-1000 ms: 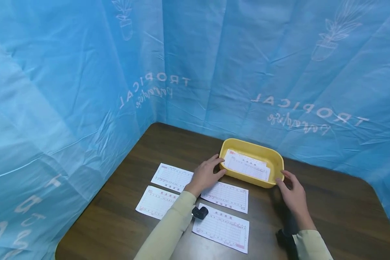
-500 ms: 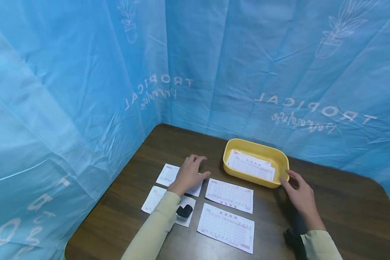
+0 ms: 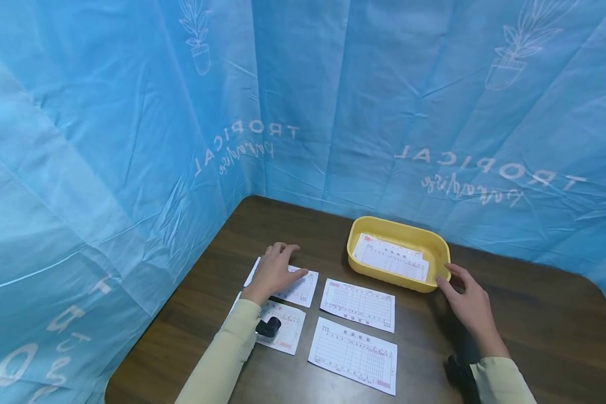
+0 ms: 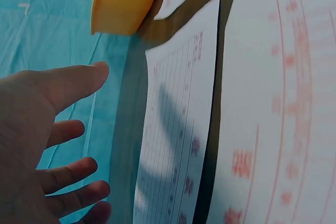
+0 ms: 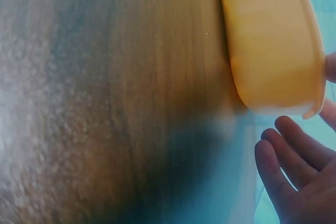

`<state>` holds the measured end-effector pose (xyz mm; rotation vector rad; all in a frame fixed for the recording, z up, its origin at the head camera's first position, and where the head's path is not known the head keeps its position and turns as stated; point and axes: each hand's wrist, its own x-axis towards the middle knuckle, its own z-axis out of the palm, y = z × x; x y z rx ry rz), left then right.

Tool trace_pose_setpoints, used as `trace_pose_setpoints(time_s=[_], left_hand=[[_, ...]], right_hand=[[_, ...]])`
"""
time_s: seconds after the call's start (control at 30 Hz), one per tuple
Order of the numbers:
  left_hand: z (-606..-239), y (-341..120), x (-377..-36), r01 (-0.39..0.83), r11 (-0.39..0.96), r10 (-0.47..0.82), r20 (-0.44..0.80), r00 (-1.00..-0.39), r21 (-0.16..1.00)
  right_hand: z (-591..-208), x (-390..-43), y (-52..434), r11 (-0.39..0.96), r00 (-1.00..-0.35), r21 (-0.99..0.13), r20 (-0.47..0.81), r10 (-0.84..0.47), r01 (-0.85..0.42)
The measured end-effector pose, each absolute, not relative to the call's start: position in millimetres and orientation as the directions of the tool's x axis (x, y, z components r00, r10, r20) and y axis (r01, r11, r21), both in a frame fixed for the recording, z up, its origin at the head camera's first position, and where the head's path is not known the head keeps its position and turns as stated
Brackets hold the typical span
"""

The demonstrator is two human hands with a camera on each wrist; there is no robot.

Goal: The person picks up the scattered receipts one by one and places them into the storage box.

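My left hand (image 3: 271, 275) is spread over the far-left receipt slip (image 3: 303, 287), covering part of it; the left wrist view shows nothing between its loosely bent fingers (image 4: 73, 85). At the right end of the yellow plastic tray (image 3: 357, 264), my right hand (image 3: 468, 306) pinches the rim between thumb and index finger. In the right wrist view the other fingers (image 5: 302, 145) stay off the tray wall. Inside the tray lie overlapping receipt slips (image 3: 389, 259). A near-left slip (image 3: 285, 331), partly under my left forearm, a far-right slip (image 3: 358, 306) and a near-right slip (image 3: 353, 356) lie flat.
All of this rests on a dark wooden table (image 3: 535, 325) with rounded corners. Blue printed curtains (image 3: 333, 112) rise right behind its back edge and along its left side. A black wrist device (image 3: 269, 327) overlaps the near-left slip in the head view.
My left hand has left the tray's left end and moved left over the far-left slip. My right hand has stayed at the tray's right end, its thumb and index finger now at the rim.
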<state>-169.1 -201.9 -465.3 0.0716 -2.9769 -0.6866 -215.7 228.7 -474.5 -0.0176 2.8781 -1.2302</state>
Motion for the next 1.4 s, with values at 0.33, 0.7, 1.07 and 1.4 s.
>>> trace_pose_setpoints(time_s=[0.33, 0.7, 1.07, 1.4], left_hand=[[-466, -228, -161, -0.106, 0.914, -0.113, -0.005, -0.994, 0.391], [-467, -245, -157, -0.248, 0.895, -0.231, -0.089, -0.969, 0.372], [-465, -248, -159, -0.346, 0.842, -0.312, -0.149, -0.938, 0.414], [-468, -249, -161, -0.308, 0.783, -0.269, -0.152, -0.951, 0.541]], right_hand=[[-472, -215, 227, 0.699, -1.000, -0.715, -0.013, -0.012, 0.001], [-474, -215, 227, 0.695, -0.999, -0.719, -0.028, -0.015, 0.010], [-478, -216, 228, 0.700, -1.000, -0.714, -0.025, -0.019, 0.005], [-477, -215, 228, 0.678, -1.000, -0.735, -0.015, -0.028, -0.007]])
